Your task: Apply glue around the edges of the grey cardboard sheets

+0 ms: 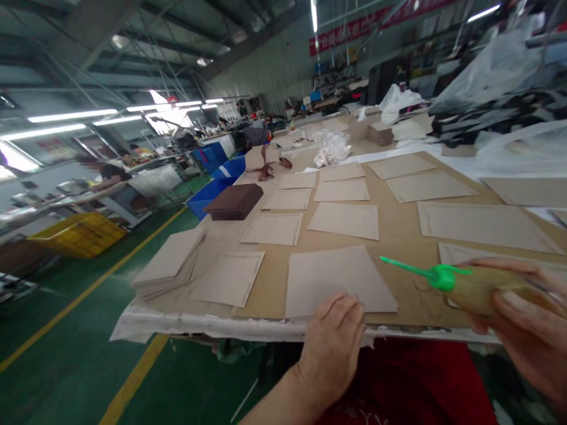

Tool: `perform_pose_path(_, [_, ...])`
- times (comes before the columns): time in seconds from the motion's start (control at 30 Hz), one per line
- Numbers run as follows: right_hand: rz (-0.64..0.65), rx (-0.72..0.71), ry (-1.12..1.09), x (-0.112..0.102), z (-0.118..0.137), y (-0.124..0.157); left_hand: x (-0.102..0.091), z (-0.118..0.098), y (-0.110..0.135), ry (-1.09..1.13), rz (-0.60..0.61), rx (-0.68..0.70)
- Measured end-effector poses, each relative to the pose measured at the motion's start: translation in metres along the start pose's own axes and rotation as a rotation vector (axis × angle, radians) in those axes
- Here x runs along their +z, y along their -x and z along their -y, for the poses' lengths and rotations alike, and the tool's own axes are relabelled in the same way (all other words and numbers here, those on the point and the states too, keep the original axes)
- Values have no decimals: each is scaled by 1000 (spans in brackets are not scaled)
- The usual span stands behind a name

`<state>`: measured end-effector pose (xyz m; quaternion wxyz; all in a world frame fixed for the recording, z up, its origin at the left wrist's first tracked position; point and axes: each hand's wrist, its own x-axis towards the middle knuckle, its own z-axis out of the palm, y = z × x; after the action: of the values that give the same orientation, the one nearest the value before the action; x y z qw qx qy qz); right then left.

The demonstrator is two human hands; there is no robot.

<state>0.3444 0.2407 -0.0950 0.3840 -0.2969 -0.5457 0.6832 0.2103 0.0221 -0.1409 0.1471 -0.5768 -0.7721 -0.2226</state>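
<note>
My right hand (527,313) is wrapped round a yellowish glue bottle (476,289), tilted on its side with its long green nozzle pointing left. The nozzle tip is in the air, just above the right side of a flat beige panel (336,274). On that panel's near edge lies my left hand (334,339), its fingers curled and close together; its thumb is hidden. More beige panels (343,219) are laid out in rows beyond, several with darker lines along their edges. One such panel (230,277) is left of my left hand.
At the table's left edge are a stack of beige panels (170,260) and a dark brown stack (234,202). Crumpled clear plastic (332,147) lies farther back. Blue bins (212,192) stand beside the table, and a yellow bin (80,233) is across the aisle near a seated person (113,174).
</note>
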Motion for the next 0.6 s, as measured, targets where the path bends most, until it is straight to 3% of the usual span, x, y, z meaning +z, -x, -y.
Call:
perform_pose_path(0.13, [118, -24, 90, 37, 7, -9, 32, -6, 6, -52, 8, -86])
perform_pose_path(0.23, [310, -83, 304, 53, 6, -13, 47, -6, 12, -87, -37, -117])
perform_pose_path(0.37, [535, -291, 627, 77, 3, -18, 54, -9, 20, -124, -130, -110])
perform_pose_path(0.47, [546, -436, 706, 93, 3, -21, 54, -12, 22, -120, -135, -111])
perform_pose_path(0.6, [434, -456, 659, 93, 7, -24, 50, -12, 20, -81, -129, -118])
